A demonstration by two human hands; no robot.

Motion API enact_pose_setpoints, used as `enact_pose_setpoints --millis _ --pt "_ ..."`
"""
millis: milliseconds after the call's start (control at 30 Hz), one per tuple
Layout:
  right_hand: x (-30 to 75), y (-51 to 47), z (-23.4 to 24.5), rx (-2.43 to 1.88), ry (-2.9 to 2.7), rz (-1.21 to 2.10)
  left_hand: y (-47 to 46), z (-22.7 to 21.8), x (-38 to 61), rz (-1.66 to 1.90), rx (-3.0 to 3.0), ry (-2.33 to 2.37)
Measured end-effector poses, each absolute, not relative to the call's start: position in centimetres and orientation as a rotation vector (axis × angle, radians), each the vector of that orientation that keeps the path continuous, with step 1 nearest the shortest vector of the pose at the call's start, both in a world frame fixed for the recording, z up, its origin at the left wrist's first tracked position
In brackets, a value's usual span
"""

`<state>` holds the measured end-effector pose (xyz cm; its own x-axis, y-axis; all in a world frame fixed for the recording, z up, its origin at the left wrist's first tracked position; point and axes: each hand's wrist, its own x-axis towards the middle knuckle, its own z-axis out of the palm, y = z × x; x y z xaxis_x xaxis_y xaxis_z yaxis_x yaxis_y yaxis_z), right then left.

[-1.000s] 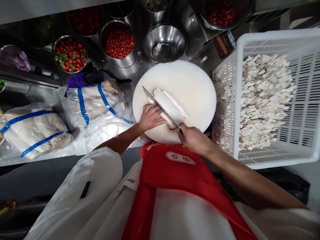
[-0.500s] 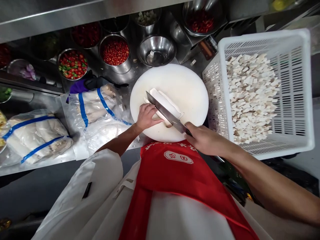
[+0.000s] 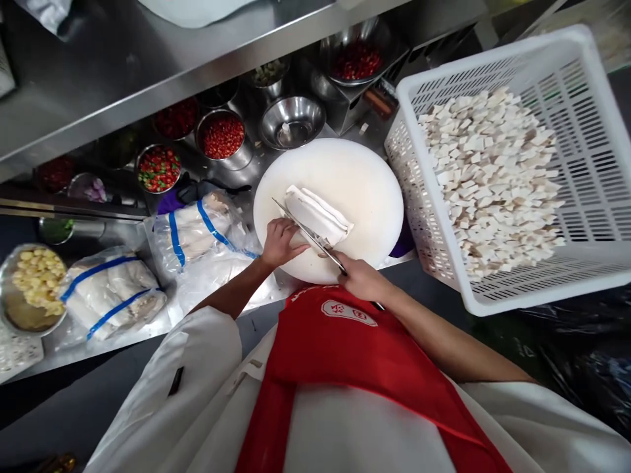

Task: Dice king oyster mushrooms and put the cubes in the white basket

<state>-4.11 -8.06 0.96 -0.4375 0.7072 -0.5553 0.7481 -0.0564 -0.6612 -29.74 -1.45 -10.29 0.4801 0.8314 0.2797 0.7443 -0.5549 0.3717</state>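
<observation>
On the round white chopping board [image 3: 374, 177] lie long white slices of king oyster mushroom [image 3: 320, 213], side by side. My right hand [image 3: 365, 279] is closed around the handle of a kitchen knife [image 3: 308, 231]. Its blade slants across the board, edge down, along the near side of the slices. Just left of the blade, my left hand [image 3: 280, 243] presses its bent fingers on a pale piece of mushroom, mostly hidden by the fingers and knife. The thumb points toward the blade.
A white plastic basket [image 3: 434, 190] of mushroom chunks stands right. Bagged mushrooms [image 3: 116, 292] with blue tape and a bowl of yellow pieces [image 3: 37, 282] are left. Behind the board sit a steel bowl [image 3: 292, 125] and a pot of chopped red chillies [image 3: 221, 138], beneath a steel shelf [image 3: 162, 72].
The knife has turned from showing its broad side over the mushroom to standing more on edge, nearer my left hand. My right hand has moved left. The camera view has shifted, showing more shelf.
</observation>
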Motion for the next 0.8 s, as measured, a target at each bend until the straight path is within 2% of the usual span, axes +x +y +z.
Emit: enact_pose_setpoints --millis 200,367,633,800 --pt "-1.9 -8.4 3.9 1.719 2.244 -1.724 -0.3 -9.1 -29.6 0.405 2.563 1.363" --pt "0.4 -9.5 4.3 2.014 2.212 -1.782 1.9 -7.2 -29.0 0.202 2.659 1.244" --pt "4.6 -12.4 4.2 2.405 2.070 -1.754 8.5 -2.2 -24.8 -0.489 2.675 0.682" --pt "5.3 -15.1 3.5 2.467 2.000 -1.719 8.4 -2.2 -23.2 -0.507 2.681 0.543"
